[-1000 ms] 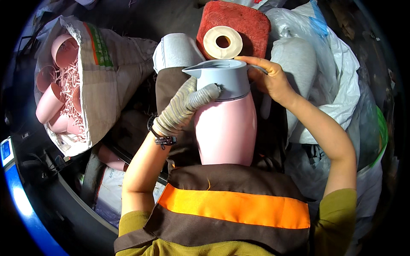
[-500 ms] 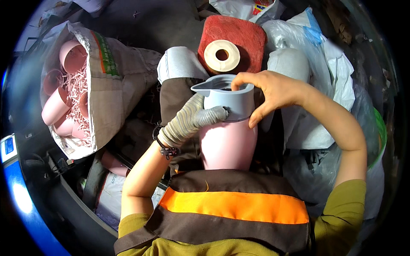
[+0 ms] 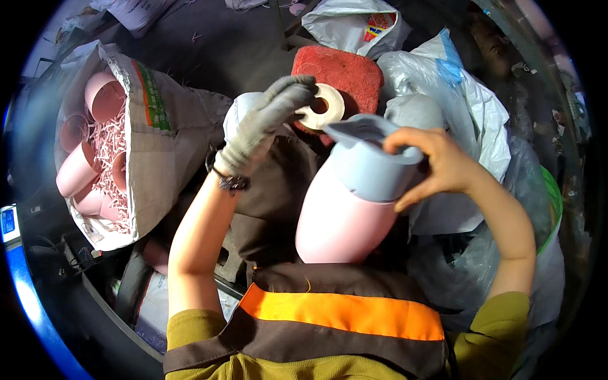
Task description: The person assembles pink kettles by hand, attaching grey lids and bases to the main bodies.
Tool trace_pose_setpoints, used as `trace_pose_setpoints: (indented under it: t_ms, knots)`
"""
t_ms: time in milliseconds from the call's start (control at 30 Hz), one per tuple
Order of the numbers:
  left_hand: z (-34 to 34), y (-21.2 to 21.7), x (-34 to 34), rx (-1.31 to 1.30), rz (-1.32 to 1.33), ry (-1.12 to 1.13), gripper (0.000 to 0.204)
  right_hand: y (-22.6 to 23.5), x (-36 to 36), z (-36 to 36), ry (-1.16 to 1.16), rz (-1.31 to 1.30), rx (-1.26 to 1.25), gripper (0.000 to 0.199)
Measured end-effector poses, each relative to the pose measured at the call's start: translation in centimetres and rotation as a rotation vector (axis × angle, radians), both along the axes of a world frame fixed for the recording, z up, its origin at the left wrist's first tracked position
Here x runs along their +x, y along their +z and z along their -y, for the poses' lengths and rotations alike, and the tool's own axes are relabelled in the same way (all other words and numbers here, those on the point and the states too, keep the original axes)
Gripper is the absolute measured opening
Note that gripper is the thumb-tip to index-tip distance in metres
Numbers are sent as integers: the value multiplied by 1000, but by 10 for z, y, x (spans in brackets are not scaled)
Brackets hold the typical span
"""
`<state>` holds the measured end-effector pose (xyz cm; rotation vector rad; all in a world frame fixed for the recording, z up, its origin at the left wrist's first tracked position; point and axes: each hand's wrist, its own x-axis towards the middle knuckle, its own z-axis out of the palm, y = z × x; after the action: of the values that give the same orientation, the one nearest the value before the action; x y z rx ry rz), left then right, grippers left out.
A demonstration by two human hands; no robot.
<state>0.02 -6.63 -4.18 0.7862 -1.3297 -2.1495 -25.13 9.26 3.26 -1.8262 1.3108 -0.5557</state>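
Note:
A pink jug with a grey-blue spouted collar leans to the right over my lap. My right hand is bare and pinches the collar's right side, fingers inside the opening and thumb outside below. My left hand, in a grey knit glove, reaches forward to a cream ring-shaped roll. Its gloved fingers close on the roll's left edge, partly covering it. Behind the roll is a red cloth-covered pad.
At the left an open white woven sack holds several pink cups and pink shredded filler. White and clear plastic bags crowd the right side. Another white bag lies at the back, and a blue machine edge shows lower left.
My left hand has left the jug's collar and moved forward to the roll. The jug, held by my right hand, has tilted rightward. The view has shifted slightly.

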Motion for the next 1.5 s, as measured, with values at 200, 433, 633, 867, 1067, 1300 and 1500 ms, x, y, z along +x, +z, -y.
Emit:
trace_pose_setpoints:
  t_ms: [200,433,633,867,1067,1300,1500]
  knots:
    - [9,-63,-60,-1607,961,-86,73,61,-88,-34,-552,-17,-356,95]
    - [24,-30,-8,-1109,920,56,77,20,-33,50,-523,-353,-673,70]
    - [46,14,62,-955,816,390,74,-22,-13,81,-384,-494,-588,67]
    - [59,133,5,-1186,445,350,69,16,2,89,-370,-644,-159,103]
    - [9,278,-72,-1388,397,105,76,-9,-29,58,-532,-360,-458,91]
    - [34,232,-85,-1477,436,139,75,-32,-37,70,-524,-308,-514,51]
    - [101,124,-26,-944,369,263,79,-32,-37,72,-490,-251,-544,48]
